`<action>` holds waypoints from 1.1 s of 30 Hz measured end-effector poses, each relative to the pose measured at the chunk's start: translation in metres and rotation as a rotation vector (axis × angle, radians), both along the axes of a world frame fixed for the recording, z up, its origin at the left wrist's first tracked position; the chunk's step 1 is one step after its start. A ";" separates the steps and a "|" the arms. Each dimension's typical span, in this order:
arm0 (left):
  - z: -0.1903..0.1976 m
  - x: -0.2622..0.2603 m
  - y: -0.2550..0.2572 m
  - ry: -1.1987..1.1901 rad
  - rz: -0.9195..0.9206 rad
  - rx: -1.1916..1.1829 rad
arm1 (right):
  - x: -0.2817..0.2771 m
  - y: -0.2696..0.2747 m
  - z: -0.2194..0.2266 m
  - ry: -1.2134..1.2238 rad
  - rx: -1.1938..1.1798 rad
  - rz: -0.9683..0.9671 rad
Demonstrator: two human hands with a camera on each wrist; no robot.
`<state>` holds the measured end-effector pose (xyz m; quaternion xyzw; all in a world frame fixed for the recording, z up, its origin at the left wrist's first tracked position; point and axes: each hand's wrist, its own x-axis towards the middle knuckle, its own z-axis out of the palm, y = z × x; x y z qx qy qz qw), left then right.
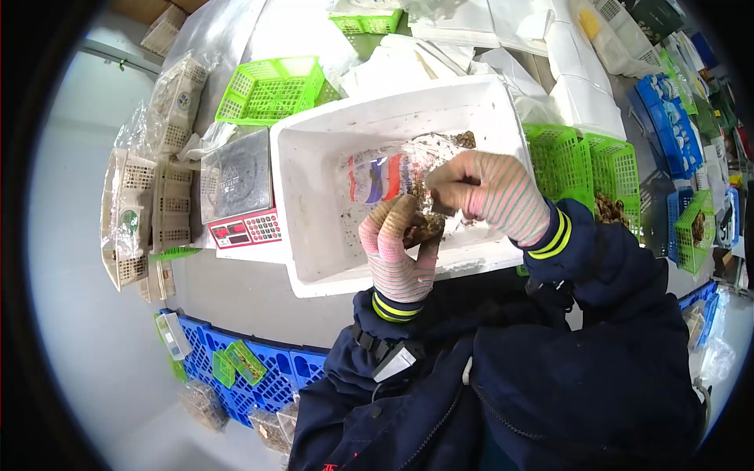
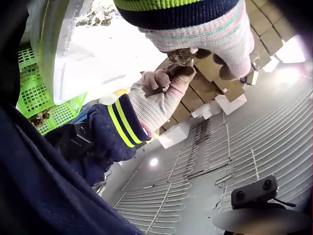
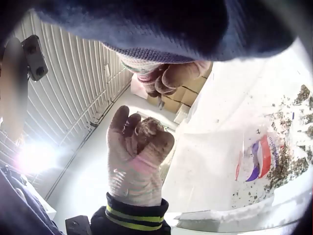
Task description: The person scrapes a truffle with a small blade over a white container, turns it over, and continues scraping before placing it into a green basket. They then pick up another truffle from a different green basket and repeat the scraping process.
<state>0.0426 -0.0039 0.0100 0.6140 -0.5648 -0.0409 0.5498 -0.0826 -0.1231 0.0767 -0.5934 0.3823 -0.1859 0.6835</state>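
Note:
Over a white foam box (image 1: 310,251), my left hand (image 1: 399,255), in a striped glove, holds a brown, rough, lumpy piece (image 3: 149,128) between thumb and curled fingers. My right hand (image 1: 503,192), gloved alike, is close beside it with its fingers curled. From those fingers pokes a small grey tip (image 3: 161,103), directed at the lump; the rest of that item is hidden in the grip, so I cannot tell its kind. Inside the box lies a clear plastic bag (image 1: 357,177) with red and purple print, with dark crumbs (image 3: 281,171) scattered around it.
Left of the box stands a scale (image 1: 243,228) with a red keypad. Green baskets (image 1: 271,90) are behind it, and more green baskets (image 1: 613,165) with brown pieces stand at the right. White paper (image 1: 408,67) lies behind the box; beige baskets (image 1: 126,220) line the left.

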 end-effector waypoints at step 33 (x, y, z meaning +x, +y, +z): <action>0.011 0.002 0.000 -0.044 0.084 0.051 | 0.005 -0.004 0.004 0.054 0.105 -0.075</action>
